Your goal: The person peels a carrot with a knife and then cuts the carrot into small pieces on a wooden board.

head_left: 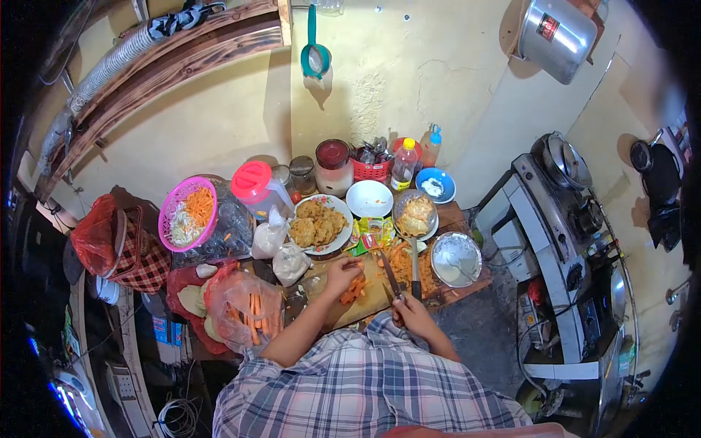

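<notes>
My right hand (414,317) is closed round the handle of a knife (391,273), whose blade points away over the wooden cutting board (339,315). On the board's middle lie cut orange carrot pieces (353,290). My left hand (343,276) hovers at these pieces, its fingers bent together; what they pinch, if anything, is too small to make out. Just right of the knife, a long-handled turner (415,271) rests with its head on a plate of fried food (415,214). More orange shreds (401,260) are scattered beside the board.
Left stand a pink basket (168,219) of shredded vegetables and a plastic bag (244,310) with carrots. A plate of fritters (319,224), a white bowl (369,199) and a batter bowl (456,260) surround the board. The stove (544,197) is at the right.
</notes>
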`<state>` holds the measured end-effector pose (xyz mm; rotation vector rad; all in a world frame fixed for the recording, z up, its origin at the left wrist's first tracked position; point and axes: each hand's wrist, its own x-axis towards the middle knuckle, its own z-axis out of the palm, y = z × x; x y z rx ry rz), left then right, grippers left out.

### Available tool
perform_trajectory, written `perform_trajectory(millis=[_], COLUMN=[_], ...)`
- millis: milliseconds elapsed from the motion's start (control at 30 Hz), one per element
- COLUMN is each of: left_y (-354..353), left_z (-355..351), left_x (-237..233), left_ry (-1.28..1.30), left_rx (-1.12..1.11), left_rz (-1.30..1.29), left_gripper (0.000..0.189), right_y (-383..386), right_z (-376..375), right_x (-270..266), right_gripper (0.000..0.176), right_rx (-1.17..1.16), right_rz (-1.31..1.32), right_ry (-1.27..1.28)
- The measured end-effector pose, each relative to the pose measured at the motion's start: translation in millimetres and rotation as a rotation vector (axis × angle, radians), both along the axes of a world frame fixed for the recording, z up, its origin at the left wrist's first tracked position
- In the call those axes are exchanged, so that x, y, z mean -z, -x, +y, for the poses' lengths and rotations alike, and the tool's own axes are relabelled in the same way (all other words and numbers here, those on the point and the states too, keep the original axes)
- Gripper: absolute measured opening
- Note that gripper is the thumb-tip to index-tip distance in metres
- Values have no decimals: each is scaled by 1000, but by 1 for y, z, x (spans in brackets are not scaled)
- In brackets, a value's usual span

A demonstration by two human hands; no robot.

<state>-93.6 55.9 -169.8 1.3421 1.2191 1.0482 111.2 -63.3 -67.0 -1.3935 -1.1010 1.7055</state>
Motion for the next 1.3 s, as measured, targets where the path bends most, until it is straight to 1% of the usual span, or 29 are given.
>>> perform_trajectory(millis=[67, 100, 133, 167, 200, 233, 267, 300, 333, 400, 433, 500, 533, 600, 733, 800, 867, 900, 1067, 1167, 1300], left_y=[-1, 0, -1, -2, -4, -5, -6, -8, -10, -14, -17, -23, -26, -32, -46, -49, -51, -53, -60, -64, -67], left_z=[0, 1, 1, -1, -3, -8, -11, -13, -15, -22, -24, -27, -28, -31, -36, -35, -35, -35, -33, -31, -30], left_x=[-53, -62, -76, -90, -107, -126, -133, -138, -147, -161, -163, -165, -165, -169, -185, -188, -188, -190, -201, -202, -204], left_ry=[480, 523, 519, 552, 585, 599, 601, 606, 614, 620, 627, 644, 662, 689, 717, 713, 692, 693, 653, 641, 632], left_rx=[18, 65, 66, 98, 131, 144, 146, 163, 180, 222, 240, 262, 287, 315, 259, 243, 332, 332, 292, 253, 255], left_rz=[-519, -601, -600, -691, -781, -804, -800, -835, -870, -858, -866, -874, -923, -970, -946, -931, -1028, -1027, -910, -900, -881], left_gripper=[31, 28, 28, 28, 27, 28, 28, 30, 32, 33, 33, 33, 33, 33, 32, 31, 30, 30, 28, 28, 28], right_y=[-6, -12, -17, -21, -24, -25, -26, -20, -22, -27, -28, -29, -32, -40, -53, -56, -58, -59, -59, -60, -64], right_z=[9, 11, 15, 17, 20, 23, 24, 25, 26, 27, 31, 38, 40, 43, 45, 48, 50, 51, 55, 55, 58], right_x=[-7, -7, -8, -12, -11, -8, -6, -17, -34, -68, -74, -84, -87, -94, -108, -110, -112, -114, -115, -117, -119], right_gripper=[14, 17, 20, 28, 28, 34, 40, 49, 49, 43, 43, 34, 34, 26, 24, 24, 24, 23, 22, 21, 21], right_rx=[18, 9, 1, 10, 12, 117, 223, 347, 354, 272, 279, 404, 408, 474, 475, 482, 487, 500, 519, 537, 542], right_rz=[-12, -33, -55, -149, -149, -138, -125, -183, -181, -674, -676, -792, -795, -868, -948, -948, -946, -945, -967, -959, -979], right_ry=[-24, -89, -155, -236, -241, -333, -419, -487, -486, -645, -635, -969, -960, -1096, -1115, -1127, -1141, -1143, -1180, -1184, -1184])
